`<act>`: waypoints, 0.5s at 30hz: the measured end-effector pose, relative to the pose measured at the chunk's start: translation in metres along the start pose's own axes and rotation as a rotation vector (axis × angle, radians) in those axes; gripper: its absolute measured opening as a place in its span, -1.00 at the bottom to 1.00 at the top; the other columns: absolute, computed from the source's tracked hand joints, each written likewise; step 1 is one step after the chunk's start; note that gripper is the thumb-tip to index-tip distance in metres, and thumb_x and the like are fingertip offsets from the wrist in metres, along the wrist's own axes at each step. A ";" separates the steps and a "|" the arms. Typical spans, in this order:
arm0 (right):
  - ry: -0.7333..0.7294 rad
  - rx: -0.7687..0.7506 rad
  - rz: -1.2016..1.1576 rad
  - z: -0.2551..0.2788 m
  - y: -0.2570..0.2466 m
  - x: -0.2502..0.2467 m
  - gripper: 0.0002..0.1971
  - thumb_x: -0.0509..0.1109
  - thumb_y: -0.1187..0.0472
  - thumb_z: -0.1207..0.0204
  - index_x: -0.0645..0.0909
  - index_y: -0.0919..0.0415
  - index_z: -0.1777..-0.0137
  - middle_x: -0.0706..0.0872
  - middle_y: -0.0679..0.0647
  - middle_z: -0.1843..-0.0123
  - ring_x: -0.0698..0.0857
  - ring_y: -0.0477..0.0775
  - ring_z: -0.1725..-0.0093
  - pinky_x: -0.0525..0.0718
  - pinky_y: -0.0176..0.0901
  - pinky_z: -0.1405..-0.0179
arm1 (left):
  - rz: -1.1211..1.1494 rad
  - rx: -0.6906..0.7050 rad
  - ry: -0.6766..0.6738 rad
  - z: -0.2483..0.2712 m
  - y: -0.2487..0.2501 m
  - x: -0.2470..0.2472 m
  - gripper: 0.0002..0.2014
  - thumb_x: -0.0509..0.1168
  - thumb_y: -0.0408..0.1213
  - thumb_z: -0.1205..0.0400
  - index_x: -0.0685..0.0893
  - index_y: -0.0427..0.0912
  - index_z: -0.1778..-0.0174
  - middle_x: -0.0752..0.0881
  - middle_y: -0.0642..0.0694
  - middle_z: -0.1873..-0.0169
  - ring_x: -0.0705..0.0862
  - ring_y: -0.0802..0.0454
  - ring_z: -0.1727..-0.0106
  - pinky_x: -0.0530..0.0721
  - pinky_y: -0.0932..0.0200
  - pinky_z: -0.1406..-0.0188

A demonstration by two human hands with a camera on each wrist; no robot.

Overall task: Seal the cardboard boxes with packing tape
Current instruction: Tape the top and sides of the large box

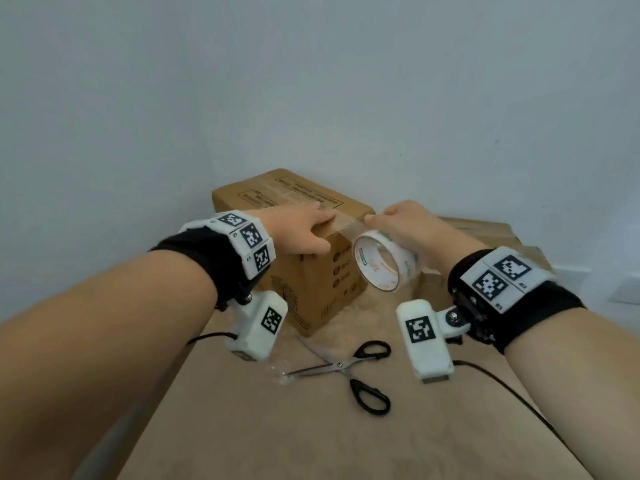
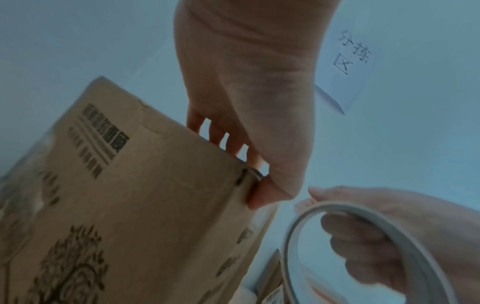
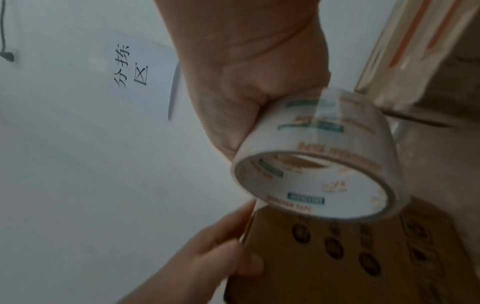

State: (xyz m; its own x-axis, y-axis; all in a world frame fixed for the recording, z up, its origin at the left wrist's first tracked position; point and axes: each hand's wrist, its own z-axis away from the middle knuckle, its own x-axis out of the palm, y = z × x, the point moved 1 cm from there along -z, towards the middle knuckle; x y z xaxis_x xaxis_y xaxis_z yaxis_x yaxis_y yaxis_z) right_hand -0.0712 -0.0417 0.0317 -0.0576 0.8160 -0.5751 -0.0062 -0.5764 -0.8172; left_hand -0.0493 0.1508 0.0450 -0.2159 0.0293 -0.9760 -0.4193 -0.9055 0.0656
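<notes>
A closed brown cardboard box stands on the table by the wall. My left hand lies on its near top corner, fingers flat on the top and thumb down the side. The left wrist view shows those fingers over the box edge. My right hand grips a roll of clear packing tape just right of that corner, with fingers through its core. A short strip of tape spans from the roll to the box top. The roll is blurred in the right wrist view.
Black-handled scissors lie open on the tan table in front of the box, with a crumpled scrap of clear tape at their tips. More cardboard boxes sit at the right. A handwritten paper sign hangs on the wall.
</notes>
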 end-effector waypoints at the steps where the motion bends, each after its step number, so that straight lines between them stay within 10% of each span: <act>1: 0.002 0.022 -0.017 0.007 -0.003 0.008 -0.67 0.37 -0.02 -0.57 0.67 0.28 0.18 0.63 0.14 0.35 0.56 0.08 0.40 0.50 -0.23 0.42 | 0.000 0.008 0.006 0.003 -0.003 0.000 -0.27 0.20 -0.02 -0.61 0.01 0.11 -0.68 0.03 0.00 -0.68 0.17 -0.05 -0.64 0.24 0.01 -0.52; 11: 0.016 0.167 -0.310 0.032 -0.004 0.072 -0.82 0.35 0.08 -0.63 0.62 0.19 0.11 0.67 0.04 0.35 0.61 0.00 0.41 0.52 -0.24 0.41 | 0.049 0.020 0.092 0.030 -0.009 0.001 -0.57 -0.06 -0.09 -0.77 0.38 0.04 -0.58 0.37 -0.02 -0.57 0.37 -0.05 -0.53 0.25 0.10 -0.47; 15: 0.035 0.197 -0.370 0.035 0.001 0.073 -0.80 0.36 0.07 -0.62 0.61 0.17 0.17 0.69 0.04 0.36 0.64 -0.01 0.42 0.56 -0.26 0.42 | 0.019 0.045 0.184 0.020 0.005 0.016 -0.61 -0.03 0.11 -0.73 0.50 -0.02 -0.28 0.69 0.00 -0.06 0.66 -0.06 -0.07 0.57 0.03 -0.06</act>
State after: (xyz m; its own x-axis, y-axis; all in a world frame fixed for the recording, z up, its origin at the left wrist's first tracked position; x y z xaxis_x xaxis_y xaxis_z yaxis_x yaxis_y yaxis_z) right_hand -0.1100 0.0158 -0.0098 0.0179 0.9685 -0.2482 -0.2108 -0.2390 -0.9479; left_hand -0.0725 0.1548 0.0337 -0.0615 -0.0692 -0.9957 -0.4569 -0.8850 0.0897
